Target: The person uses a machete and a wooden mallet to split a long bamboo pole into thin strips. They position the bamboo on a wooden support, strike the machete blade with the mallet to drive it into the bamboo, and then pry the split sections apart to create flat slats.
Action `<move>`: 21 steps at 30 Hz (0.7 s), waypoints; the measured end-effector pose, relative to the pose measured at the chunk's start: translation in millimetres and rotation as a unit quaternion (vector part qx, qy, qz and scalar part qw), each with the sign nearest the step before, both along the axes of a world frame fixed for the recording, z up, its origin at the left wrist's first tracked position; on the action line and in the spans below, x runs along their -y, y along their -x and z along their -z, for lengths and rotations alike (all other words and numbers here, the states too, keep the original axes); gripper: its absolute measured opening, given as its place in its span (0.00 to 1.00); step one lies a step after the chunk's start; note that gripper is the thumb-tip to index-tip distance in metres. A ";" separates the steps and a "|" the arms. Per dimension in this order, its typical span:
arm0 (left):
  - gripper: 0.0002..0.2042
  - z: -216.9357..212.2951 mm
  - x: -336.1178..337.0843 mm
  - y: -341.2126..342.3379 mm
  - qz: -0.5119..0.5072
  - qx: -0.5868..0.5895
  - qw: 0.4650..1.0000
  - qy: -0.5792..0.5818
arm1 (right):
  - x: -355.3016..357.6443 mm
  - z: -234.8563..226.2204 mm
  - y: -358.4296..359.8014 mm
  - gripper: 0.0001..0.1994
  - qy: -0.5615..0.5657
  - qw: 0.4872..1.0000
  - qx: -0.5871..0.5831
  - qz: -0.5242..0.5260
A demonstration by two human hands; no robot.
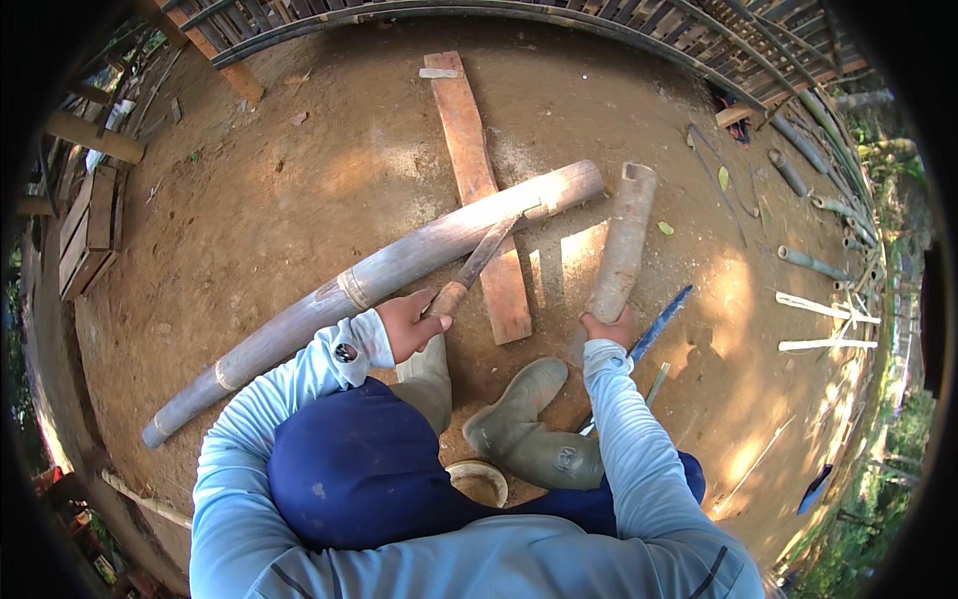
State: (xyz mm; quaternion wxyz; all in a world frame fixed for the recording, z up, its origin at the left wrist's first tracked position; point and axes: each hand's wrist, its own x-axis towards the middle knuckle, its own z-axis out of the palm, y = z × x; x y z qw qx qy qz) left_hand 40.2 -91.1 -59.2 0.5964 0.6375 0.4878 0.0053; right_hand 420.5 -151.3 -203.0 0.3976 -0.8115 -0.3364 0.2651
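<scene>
Left fingers [436,323]: closed round the wooden handle [449,299] of the knife [488,251], on the near side of the pole [404,262].
Right fingers [606,329]: gripping the lower end of the club [624,240], right of the pole.
Knife work: seemingly cutting at the notch [539,211] near the pole's far end; best done with the edge square in the notch, the grip firm, and any club blow kept on the blade's back, clear of the left fingers.
Knife axis: slanting more steeply than the pole, tip forward and right at the notch; contact is hard to tell.
Club axis: raised end forward and slightly right, just beside the pole's far end.
Pole axis: long diagonal, from near left to far right.
Plank [507,297]: under the pole, crossing it.
Boots [519,404]: near side of the pole.
Blue blade [661,321]: right of the pole, on the ground [299,190].
</scene>
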 end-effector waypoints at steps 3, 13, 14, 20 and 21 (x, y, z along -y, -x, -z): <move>0.21 1.8 0.9 -12.4 0.028 0.036 0.998 0.031 | -0.6 36.6 -77.0 0.39 0.077 0.996 0.034 0.027; 0.23 -11.6 -1.4 -59.8 0.128 0.098 0.975 0.152 | 9.7 -115.5 107.8 0.34 0.239 0.839 -0.480 -0.091; 0.24 19.1 4.4 -58.0 0.163 0.110 0.980 0.020 | 23.2 -115.9 134.2 0.35 0.267 0.784 -0.548 -0.113; 0.26 15.6 -19.3 -29.8 0.267 0.111 0.957 0.004 | 48.0 -105.0 183.6 0.16 0.077 0.732 -0.677 -0.006; 0.26 15.7 -21.1 -15.8 0.238 0.105 0.965 -0.017 | 46.9 -113.0 185.4 0.16 0.080 0.737 -0.671 0.026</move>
